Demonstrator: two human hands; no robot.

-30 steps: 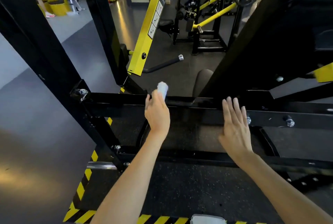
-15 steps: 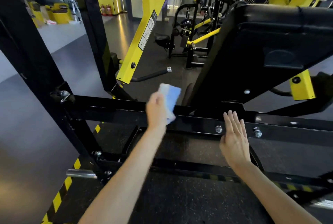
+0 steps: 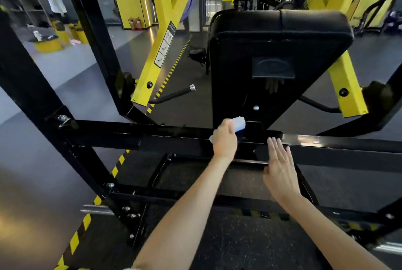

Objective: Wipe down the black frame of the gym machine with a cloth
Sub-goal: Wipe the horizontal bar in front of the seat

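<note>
the left hand grips a folded blue-and-white cloth against the top of the machine's black crossbar, just below the black seat pad, while the right hand hovers flat beside it, fingers straight and holding nothing.

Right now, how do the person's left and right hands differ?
The left hand grips a blue-and-white cloth; the right hand holds nothing. The left hand is curled round the cloth, while the right hand's fingers are straight and together. The left hand is at the top of the black crossbar; the right hand is lower, in front of it. Both are bare and reach toward that crossbar.
</note>
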